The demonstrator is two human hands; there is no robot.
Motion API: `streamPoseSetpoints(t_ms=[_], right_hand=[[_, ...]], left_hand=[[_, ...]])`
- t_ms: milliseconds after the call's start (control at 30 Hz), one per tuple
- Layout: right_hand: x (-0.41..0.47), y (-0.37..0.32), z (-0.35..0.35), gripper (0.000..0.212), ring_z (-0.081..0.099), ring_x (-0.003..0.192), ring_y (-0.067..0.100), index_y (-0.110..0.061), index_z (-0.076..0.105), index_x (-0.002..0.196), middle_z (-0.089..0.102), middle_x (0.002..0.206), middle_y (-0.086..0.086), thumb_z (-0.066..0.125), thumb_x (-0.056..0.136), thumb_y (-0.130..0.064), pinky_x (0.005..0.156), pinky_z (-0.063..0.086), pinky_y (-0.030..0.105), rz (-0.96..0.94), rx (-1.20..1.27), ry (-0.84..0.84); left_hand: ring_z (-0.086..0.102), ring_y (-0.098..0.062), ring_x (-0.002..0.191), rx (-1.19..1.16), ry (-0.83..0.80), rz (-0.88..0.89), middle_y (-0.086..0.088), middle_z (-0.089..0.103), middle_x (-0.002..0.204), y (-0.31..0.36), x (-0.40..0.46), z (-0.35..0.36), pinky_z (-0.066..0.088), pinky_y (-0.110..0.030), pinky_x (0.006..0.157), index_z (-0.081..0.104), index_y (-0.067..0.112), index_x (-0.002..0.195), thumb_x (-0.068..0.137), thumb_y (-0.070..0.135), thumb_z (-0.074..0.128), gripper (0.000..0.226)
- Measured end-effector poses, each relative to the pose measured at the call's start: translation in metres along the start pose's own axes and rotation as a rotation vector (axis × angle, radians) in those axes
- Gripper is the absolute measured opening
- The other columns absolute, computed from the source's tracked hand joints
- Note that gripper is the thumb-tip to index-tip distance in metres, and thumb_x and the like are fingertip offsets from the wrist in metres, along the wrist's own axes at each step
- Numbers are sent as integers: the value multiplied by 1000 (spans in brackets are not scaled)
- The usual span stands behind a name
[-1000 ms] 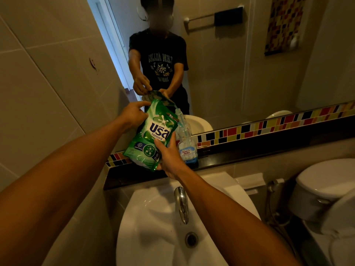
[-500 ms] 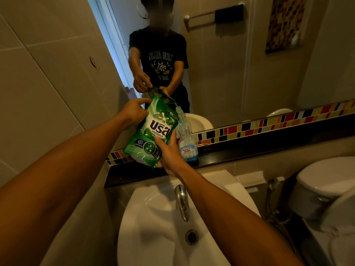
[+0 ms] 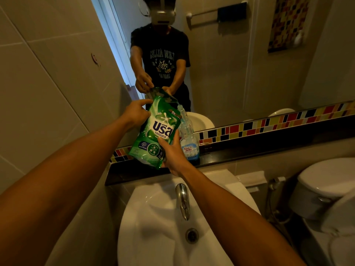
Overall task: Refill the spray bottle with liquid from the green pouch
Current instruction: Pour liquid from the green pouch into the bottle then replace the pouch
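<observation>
I hold the green pouch [image 3: 156,131] in both hands above the dark ledge. My left hand [image 3: 135,114] grips its upper left edge. My right hand [image 3: 172,152] supports its lower right corner from below. The pouch leans to the right, and its top right corner touches the open neck of the clear spray bottle [image 3: 188,139]. The bottle stands upright on the ledge, without its spray head, with a blue-and-white label and some liquid inside.
The dark ledge [image 3: 249,150] runs under a mirror [image 3: 230,64] with a coloured tile strip. Below are a white sink [image 3: 157,227] and a chrome tap [image 3: 182,200]. A toilet [image 3: 326,189] stands at the right. A tiled wall [image 3: 48,83] closes the left side.
The pouch has tilted slightly further to the right toward the bottle's neck. Both hands keep the same grip.
</observation>
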State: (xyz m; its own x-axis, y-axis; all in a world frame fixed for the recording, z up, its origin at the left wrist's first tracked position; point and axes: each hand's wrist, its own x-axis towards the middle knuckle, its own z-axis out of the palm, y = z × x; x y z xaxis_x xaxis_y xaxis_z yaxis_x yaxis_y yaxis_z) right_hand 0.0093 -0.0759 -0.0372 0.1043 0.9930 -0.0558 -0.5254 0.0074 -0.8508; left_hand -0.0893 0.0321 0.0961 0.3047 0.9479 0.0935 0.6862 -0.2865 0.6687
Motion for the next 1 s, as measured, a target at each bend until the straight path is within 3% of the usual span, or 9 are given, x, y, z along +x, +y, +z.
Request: streamPoseSetpoints(t_ms=[167,333,433,533,600,767,833,933,1000], right_hand=[[4,7,-11,91,66,122,25,-47,4,164,58,150,6,65,103,-21,87,63,52,7,-124,24],[9,20,-24,100,63,130,30,-47,0,165,55,152,8,70,96,-25,104,54,62,-1,-227,45],[9,23,-34,102,62,131,27,-49,-1,165,56,153,6,70,95,-27,106,53,61,-21,-308,39],[6,22,-46,97,59,134,27,-44,-6,166,53,151,1,63,103,-16,107,53,58,-45,-379,30],[6,22,-53,97,55,136,24,-44,-6,166,49,156,3,62,104,-16,108,52,57,-66,-451,21],[12,29,-64,93,53,139,24,-49,-3,165,46,160,4,63,102,-29,111,48,61,-172,-605,62],[16,30,-64,80,58,135,22,-48,5,165,48,159,3,57,105,-41,106,55,55,-211,-581,91],[27,29,-61,57,66,110,3,-39,17,165,58,133,-14,41,114,-34,86,61,26,-236,-507,174],[35,31,-57,48,68,111,8,-33,28,162,63,133,-4,37,115,-32,89,62,31,-213,-467,219]], left_hand=[[72,-32,88,-52,30,-4,-19,70,106,-16,-6,13,62,-46,76,49,22,143,95,4,59,52],[66,-29,80,-174,62,-53,-21,64,104,-29,-13,29,59,-41,64,44,24,141,95,1,59,54],[68,-30,83,-265,68,-131,-19,67,98,-41,-16,40,61,-50,73,42,23,138,95,0,57,51],[68,-27,92,-331,95,-183,-14,66,106,-55,-20,52,59,-37,59,50,13,131,96,3,56,37],[68,-21,82,-440,98,-229,-12,68,103,-62,-25,63,56,-27,50,58,8,115,98,4,53,18],[71,-23,96,-750,132,-329,-11,71,111,-83,-32,90,62,-37,68,60,14,100,100,9,52,10],[70,-20,97,-820,156,-315,-8,71,109,-88,-37,97,61,-35,70,60,11,106,101,10,51,10],[68,-16,95,-885,178,-275,-5,70,104,-95,-44,100,60,-36,75,61,10,108,102,10,51,12],[67,-17,95,-889,185,-254,-4,70,103,-103,-48,97,60,-37,77,62,14,102,103,11,51,12]])
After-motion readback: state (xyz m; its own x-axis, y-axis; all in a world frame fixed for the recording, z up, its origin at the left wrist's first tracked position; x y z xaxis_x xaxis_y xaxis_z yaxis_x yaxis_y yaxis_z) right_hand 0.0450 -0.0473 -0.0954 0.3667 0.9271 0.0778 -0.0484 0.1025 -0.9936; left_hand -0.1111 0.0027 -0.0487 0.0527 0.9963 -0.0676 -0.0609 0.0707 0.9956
